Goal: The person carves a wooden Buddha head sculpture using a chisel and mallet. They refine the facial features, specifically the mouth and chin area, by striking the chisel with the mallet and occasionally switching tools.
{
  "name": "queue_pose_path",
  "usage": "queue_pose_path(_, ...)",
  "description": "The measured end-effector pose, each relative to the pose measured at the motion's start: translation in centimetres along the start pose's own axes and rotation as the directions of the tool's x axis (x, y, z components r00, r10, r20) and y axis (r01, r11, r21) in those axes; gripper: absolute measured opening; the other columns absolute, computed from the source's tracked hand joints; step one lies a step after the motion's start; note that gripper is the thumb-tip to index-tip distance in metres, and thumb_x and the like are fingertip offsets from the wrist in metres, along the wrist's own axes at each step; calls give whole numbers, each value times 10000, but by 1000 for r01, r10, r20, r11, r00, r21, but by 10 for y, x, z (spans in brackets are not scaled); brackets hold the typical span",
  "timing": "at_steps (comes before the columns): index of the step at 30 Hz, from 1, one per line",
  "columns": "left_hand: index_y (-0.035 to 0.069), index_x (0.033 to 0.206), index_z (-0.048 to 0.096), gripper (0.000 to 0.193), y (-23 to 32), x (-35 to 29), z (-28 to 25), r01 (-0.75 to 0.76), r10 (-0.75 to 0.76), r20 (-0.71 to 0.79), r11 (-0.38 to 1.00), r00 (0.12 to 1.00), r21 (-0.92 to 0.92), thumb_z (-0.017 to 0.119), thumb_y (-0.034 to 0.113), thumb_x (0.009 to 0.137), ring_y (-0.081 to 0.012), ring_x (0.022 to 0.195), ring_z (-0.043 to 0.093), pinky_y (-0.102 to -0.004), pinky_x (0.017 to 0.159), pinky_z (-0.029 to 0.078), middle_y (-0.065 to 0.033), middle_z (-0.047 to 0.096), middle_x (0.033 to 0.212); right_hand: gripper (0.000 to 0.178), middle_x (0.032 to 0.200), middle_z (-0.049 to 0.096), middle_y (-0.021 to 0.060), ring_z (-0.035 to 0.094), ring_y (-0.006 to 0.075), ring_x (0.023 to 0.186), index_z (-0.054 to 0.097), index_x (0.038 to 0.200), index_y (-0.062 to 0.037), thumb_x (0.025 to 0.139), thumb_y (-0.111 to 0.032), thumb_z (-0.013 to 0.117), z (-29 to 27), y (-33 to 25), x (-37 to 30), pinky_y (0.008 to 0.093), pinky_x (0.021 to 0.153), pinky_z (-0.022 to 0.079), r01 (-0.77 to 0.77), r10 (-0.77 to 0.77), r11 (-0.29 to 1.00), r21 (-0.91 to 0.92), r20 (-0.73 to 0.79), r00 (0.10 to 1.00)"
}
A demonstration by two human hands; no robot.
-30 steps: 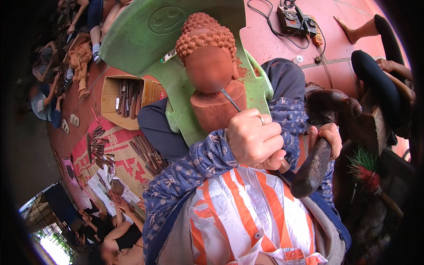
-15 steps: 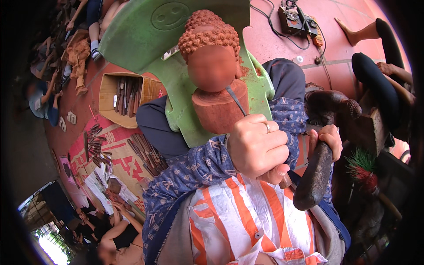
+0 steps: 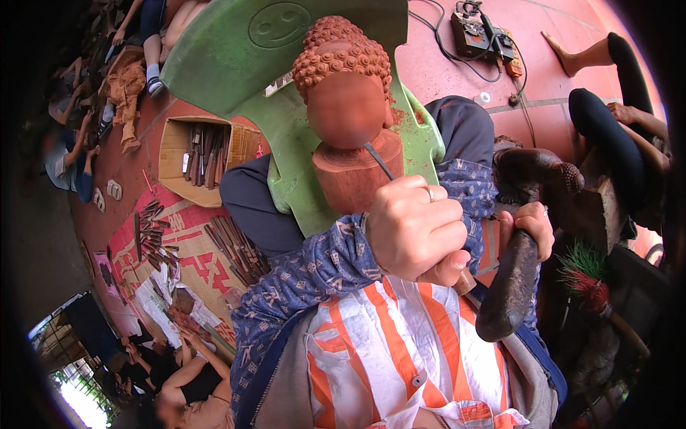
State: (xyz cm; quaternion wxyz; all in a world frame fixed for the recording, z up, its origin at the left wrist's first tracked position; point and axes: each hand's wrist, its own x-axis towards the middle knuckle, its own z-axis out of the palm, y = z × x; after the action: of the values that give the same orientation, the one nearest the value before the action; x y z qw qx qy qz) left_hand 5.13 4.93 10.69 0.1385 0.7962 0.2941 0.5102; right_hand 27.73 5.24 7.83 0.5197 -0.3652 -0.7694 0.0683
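Observation:
A reddish-brown carved wooden head (image 3: pixel 341 53) with rows of knobbly curls stands on its round, uncarved wooden base (image 3: pixel 350 182). It rests on a green plastic chair (image 3: pixel 286 161) between my knees. My left hand (image 3: pixel 418 229) is closed around a chisel (image 3: pixel 379 161). Its thin metal blade reaches the neck just under the chin, and the butt of its wooden handle sticks out below my fist. To the right, my right hand (image 3: pixel 529 229) grips a dark, worn wooden mallet (image 3: pixel 506 289), its thick end hanging toward me, apart from the chisel's butt.
A cardboard box (image 3: pixel 196 161) of chisels stands at left, with more chisels (image 3: pixel 239 250) on a mat below it. A dark carved figure (image 3: pixel 532 168) lies at right. A black electrical box with cords (image 3: pixel 479 36) is at far right. Several people sit around.
My left hand and the chisel have shifted slightly away from me, toward the carved head. The mallet in my right hand has hardly moved.

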Motion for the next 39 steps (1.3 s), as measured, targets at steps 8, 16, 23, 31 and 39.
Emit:
queue_pose_path(8, 116, 543, 342, 456, -1, 0, -1, 0, 0, 4, 1000, 1000, -10, 425, 342, 931, -191, 425, 384, -344, 425, 269, -22, 329, 551, 236, 570, 543, 73, 539, 205, 482, 524, 735, -42, 705, 64, 732, -9, -1, 3, 308, 483, 418, 52, -45, 994, -92, 74, 996)
queue_pose_path(16, 112, 548, 377, 450, 0, 2, -2, 34, -34, -6, 999, 999, -11, 421, 341, 933, -196, 431, 395, -344, 438, 282, -21, 350, 550, 240, 571, 536, 72, 538, 208, 485, 519, 717, -47, 696, 68, 729, -8, -2, 6, 312, 485, 416, 31, -23, 994, -104, 81, 996)
queue_pose_path(23, 107, 571, 446, 424, 1, 12, -3, 110, -113, -61, 993, 992, -43, 427, 327, 933, -214, 447, 417, -352, 449, 295, -28, 381, 558, 242, 564, 515, 75, 505, 197, 486, 523, 731, -51, 695, 55, 736, -2, -11, 11, 300, 498, 404, -90, 89, 993, -74, -17, 996)
queue_pose_path(31, 105, 573, 442, 422, 1, 15, -3, 125, -131, -108, 991, 986, -57, 431, 323, 934, -218, 451, 425, -356, 450, 298, -30, 382, 556, 262, 590, 529, 80, 519, 191, 513, 514, 756, -58, 710, 18, 761, -11, -2, 11, 296, 512, 416, -70, 75, 990, -121, 35, 997)
queue_pose_path(39, 104, 574, 442, 410, 0, 14, -1, 114, -118, -116, 992, 986, -45, 441, 314, 926, -216, 449, 423, -355, 451, 303, -32, 389, 565, 248, 594, 540, 86, 531, 200, 519, 524, 775, -52, 720, 14, 756, -13, 2, 9, 304, 507, 417, -82, 82, 995, -54, -7, 997)
